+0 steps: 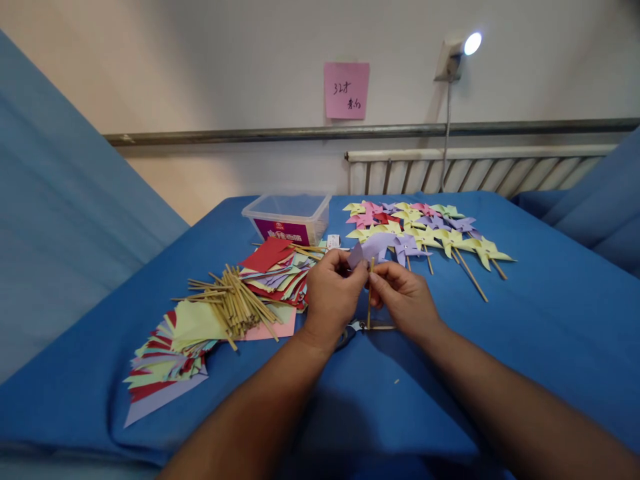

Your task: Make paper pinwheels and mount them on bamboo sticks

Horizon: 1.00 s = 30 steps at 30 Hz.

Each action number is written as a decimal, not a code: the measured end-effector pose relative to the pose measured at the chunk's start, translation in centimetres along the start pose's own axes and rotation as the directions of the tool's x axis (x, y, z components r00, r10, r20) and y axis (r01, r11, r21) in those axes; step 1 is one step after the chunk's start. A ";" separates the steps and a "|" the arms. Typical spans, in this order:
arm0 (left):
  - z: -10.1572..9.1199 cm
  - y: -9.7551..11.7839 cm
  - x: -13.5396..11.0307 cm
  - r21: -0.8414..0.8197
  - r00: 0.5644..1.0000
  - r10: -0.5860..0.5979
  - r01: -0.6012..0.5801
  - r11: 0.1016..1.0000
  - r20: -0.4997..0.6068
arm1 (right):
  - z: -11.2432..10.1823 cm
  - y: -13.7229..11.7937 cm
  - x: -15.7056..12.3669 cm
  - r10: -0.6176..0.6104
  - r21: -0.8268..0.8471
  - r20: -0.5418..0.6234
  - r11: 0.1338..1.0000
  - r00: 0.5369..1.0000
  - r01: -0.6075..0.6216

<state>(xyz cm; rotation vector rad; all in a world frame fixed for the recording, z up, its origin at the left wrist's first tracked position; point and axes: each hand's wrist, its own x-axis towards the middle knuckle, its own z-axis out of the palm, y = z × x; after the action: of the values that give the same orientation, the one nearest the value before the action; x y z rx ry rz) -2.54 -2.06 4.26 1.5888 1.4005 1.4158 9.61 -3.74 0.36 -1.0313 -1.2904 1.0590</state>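
Note:
My left hand [333,293] is closed, pinching a purple paper pinwheel [376,245] by its near side. A thin wooden stick [370,315] stands nearly upright between my two hands, its top against the pinwheel. The fingertips of my right hand [403,292] are closed on this stick just below the paper; the exact join is hidden by my fingers. Beneath my hands, scissors [356,326] with dark handles lie on the blue cloth.
Finished pinwheels [425,235] on sticks lie at the back right. To the left are a pile of wooden sticks [240,303], fanned coloured papers [167,360] and more cut paper [275,270]. Behind them stands a clear plastic box [320,213], with a small white box [333,241] nearby.

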 end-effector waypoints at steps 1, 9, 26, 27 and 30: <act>0.0 0.0 0.0 0.006 1.000 0.005 -0.005 1.000 0.002 | 0.0 0.0 0.0 0.008 0.004 -0.001 1.000 1.000 -0.008; 0.0 -0.1 -0.2 0.040 0.999 0.041 -0.041 0.998 0.008 | 0.2 -0.3 -0.1 0.015 0.037 -0.017 0.999 1.000 -0.014; 0.1 0.0 -0.3 0.014 0.999 0.052 -0.052 0.999 -0.001 | 0.1 0.0 -0.1 0.007 0.015 -0.018 1.000 1.000 -0.007; 0.1 0.0 -0.2 0.014 0.999 0.051 -0.051 0.999 -0.002 | 0.1 -0.1 -0.1 0.009 0.015 -0.019 1.000 1.000 -0.009; 0.1 0.0 -0.2 0.016 0.999 0.045 -0.045 0.999 -0.007 | 0.1 -0.1 -0.1 0.010 0.023 -0.022 1.000 1.000 -0.009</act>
<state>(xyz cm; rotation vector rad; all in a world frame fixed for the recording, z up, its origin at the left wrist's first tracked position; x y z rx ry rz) -2.44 -2.21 4.19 1.6361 1.3914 1.4406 9.52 -3.84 0.46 -1.0302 -1.2539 1.0644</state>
